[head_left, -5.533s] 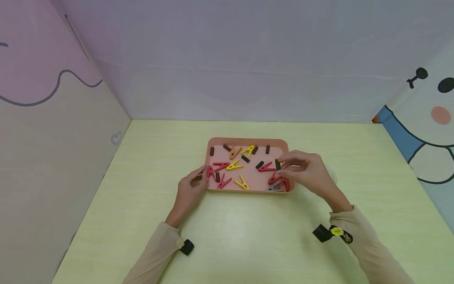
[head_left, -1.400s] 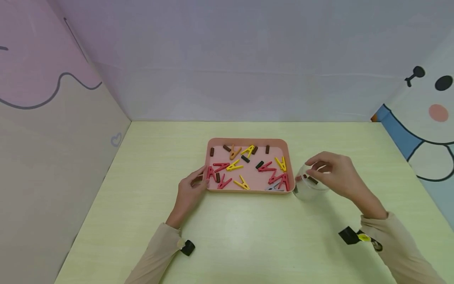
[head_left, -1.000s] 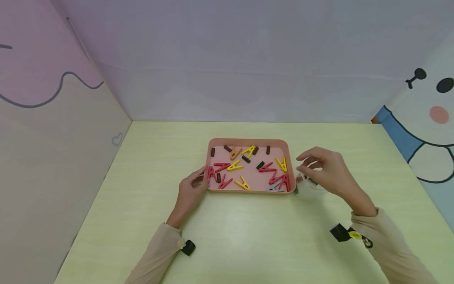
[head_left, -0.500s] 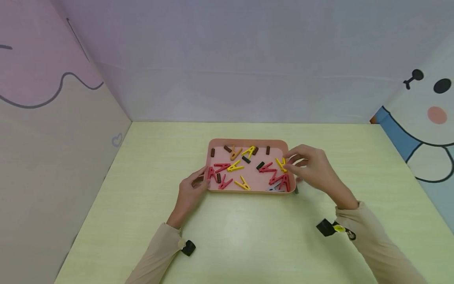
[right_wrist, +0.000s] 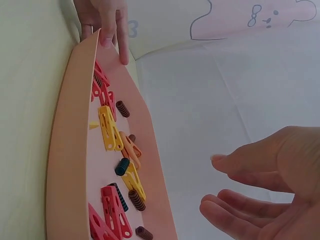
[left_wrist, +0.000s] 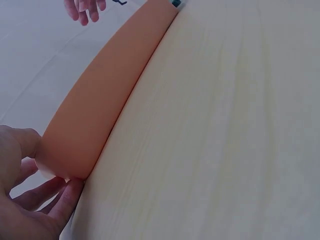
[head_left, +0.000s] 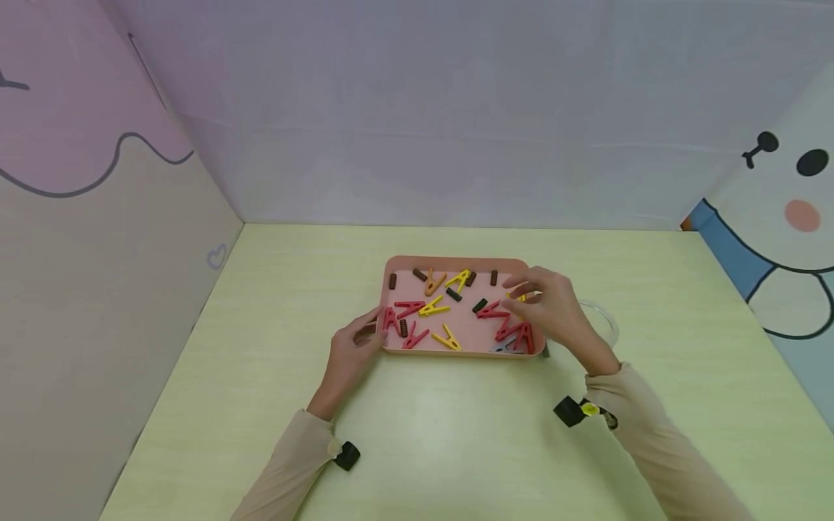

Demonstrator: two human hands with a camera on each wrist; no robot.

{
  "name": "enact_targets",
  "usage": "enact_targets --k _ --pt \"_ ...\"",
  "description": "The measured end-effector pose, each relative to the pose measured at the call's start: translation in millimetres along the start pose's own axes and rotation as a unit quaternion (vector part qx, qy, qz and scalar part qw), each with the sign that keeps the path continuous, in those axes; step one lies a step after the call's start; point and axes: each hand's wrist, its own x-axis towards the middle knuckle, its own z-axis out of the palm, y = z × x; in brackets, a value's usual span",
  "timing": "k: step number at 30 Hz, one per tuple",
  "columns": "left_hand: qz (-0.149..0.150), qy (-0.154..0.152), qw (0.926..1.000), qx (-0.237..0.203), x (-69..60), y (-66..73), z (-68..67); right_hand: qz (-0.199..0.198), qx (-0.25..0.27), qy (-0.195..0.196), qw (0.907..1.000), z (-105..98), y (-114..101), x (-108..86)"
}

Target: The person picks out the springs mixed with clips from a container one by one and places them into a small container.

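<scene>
My left hand grips the left end of a shallow pink tray, fingers under its corner in the left wrist view. Several clothespins lie in the tray: red ones, yellow ones and an orange one. Among them are small ribbed cylinders, dark brown and dark green. My right hand hovers above the tray's right part, near a red clothespin. In the right wrist view its thumb and fingers stand apart with nothing between them. It partly hides a yellow clothespin.
A clear round container stands right of the tray, mostly hidden behind my right hand. A small dark piece shows by the tray's front right corner. Grey pieces lie inside that corner. Printed cloth walls border the pale table.
My right hand carried a dark ribbed cylinder from the tray to the clear container and let it go. It has come back left over the tray. My left hand keeps its grip.
</scene>
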Motion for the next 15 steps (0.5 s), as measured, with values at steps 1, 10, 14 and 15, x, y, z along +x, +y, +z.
enact_targets --k 1,10,14,15 --pt "-0.002 0.001 1.0000 -0.001 -0.1 0.2 0.1 0.004 0.001 0.001 1.0000 2 0 0.8" --pt "-0.003 -0.003 1.0000 0.002 -0.4 0.3 0.9 0.009 -0.013 0.010 0.9998 19 5 7.8" --pt "-0.005 -0.001 1.0000 0.007 -0.9 0.5 0.0 0.027 -0.016 0.003 0.9995 26 7 11.4" --pt "-0.004 -0.001 1.0000 0.008 -0.8 0.5 -0.1 0.032 -0.020 0.001 0.9993 28 8 12.7"
